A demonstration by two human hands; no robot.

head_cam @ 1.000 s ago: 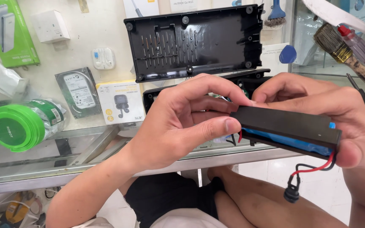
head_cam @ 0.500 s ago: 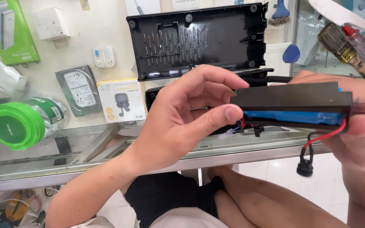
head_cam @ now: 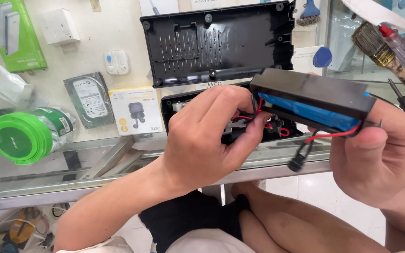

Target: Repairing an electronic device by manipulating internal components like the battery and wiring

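On the far left of the glass counter [head_cam: 33, 175] sits a green round reel [head_cam: 22, 137], with a grey hard drive [head_cam: 88, 99] next to it. The left hand [head_cam: 202, 140] has slid in closer than before, and its fingertips now pinch the red wires [head_cam: 249, 117] at the end of the battery pack [head_cam: 312, 100]. Behind it lies the open black case lid [head_cam: 219, 42]. The right hand [head_cam: 380, 154] grips the black and blue pack tight, thumb under it, and has tipped it up more. A brush [head_cam: 385, 54] lies far right
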